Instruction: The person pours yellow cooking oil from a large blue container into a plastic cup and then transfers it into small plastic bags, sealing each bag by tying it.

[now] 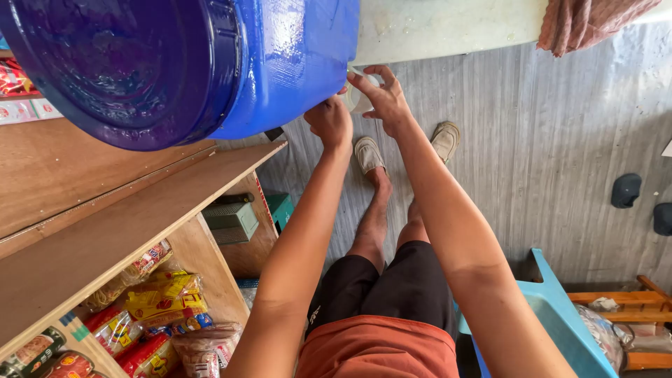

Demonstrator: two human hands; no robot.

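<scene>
Both hands up at the foot of the big blue drum

A large blue plastic drum (210, 63) with a darker blue screw lid stands on the wooden table (84, 210), its lower edge hanging just past the table's end. The person stands close, both arms stretched out to that lower edge.

The left hand (330, 122) is pressed against the drum's base, its grip curled in on something small there; what sits under the fingers is hidden, so I cannot tell what it pinches. The right hand (385, 98) is just beside it, with its grip closed around a small clear cup (357, 98), thumb on one side and fingers wrapped over the other. The cup is held right up under the drum's edge, between the two hands, above the floor.

Straight below are the person's feet in beige slip-on shoes (369, 152) on the grey floor (532, 140). Black shorts and a rust-coloured shirt fill the lower middle.

Under the table an open shelf holds packets of snacks (157, 308) in yellow and red wrappers, with tins at the near corner. A small green box (281, 208) sits on the floor by the table's leg. To the right there is a light blue plastic tub (560, 315), and beyond it a wooden frame. A pinkish cloth (581, 24) hangs down at the top right
</scene>
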